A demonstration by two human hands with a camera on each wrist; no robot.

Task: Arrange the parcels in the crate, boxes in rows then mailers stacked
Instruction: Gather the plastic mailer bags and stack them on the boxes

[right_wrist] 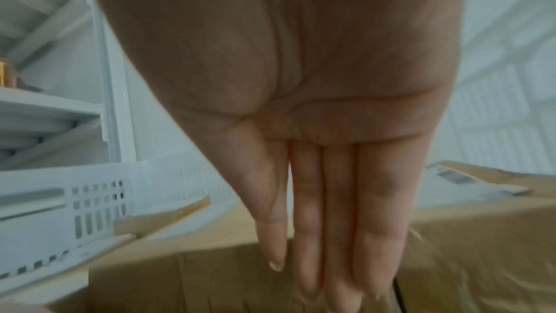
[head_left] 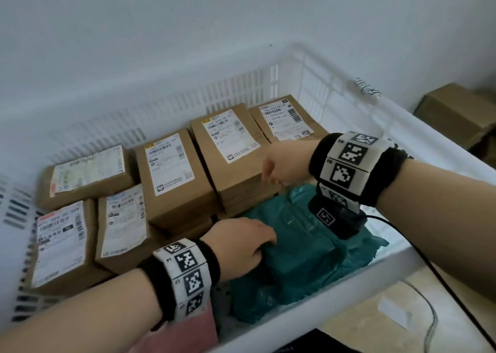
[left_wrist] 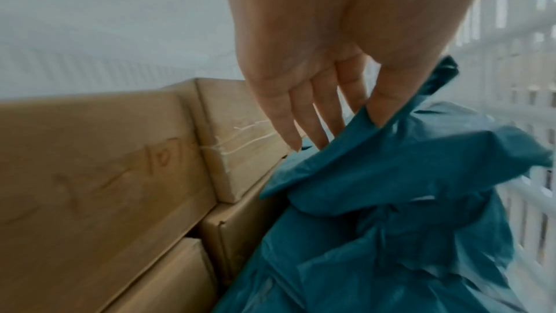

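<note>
Fingers point(left_wrist: 304, 113) of the left hand point(head_left: 241, 245) lie straight on the teal mailer point(head_left: 300, 248), thumb tucked under a fold of it. At two o'clock the right hand point(head_left: 284, 162) hangs flat, fingers straight together, over the cardboard boxes point(head_left: 171, 175), holding nothing. Boxes fill the white crate point(head_left: 335, 89) from nine to one o'clock; labels blur. A pink parcel point(head_left: 188, 334) is half hidden beneath the left wrist.

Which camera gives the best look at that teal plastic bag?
The head view: it shows the whole teal mailer in the crate under the left hand. The left wrist view shows crumpled folds only; the right wrist view shows none.
</note>
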